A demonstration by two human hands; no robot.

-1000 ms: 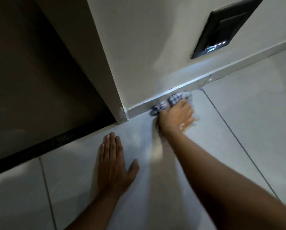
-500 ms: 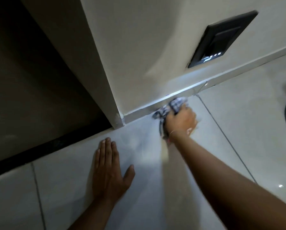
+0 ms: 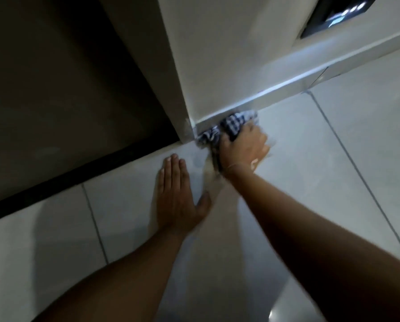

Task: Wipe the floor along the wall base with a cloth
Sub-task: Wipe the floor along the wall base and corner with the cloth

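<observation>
A blue-and-white checked cloth [image 3: 231, 126] is bunched against the skirting [image 3: 275, 98] at the foot of the white wall, right beside the wall's outer corner [image 3: 189, 133]. My right hand [image 3: 243, 149] is closed on the cloth and presses it onto the pale floor tile where it meets the skirting. My left hand [image 3: 175, 196] lies flat on the tile, palm down, fingers together and pointing at the corner, a short way in front of the cloth. Part of the cloth is hidden under my right hand.
A dark doorway [image 3: 55, 89] with a black threshold strip [image 3: 78, 177] opens left of the corner. A black switch panel [image 3: 333, 17] with small lights sits on the wall at the upper right. Grout lines [image 3: 347, 154] cross the tiles.
My right hand has slid the cloth left along the skirting until it reaches the wall corner. The left hand stays flat on the tile. The view has shifted closer.
</observation>
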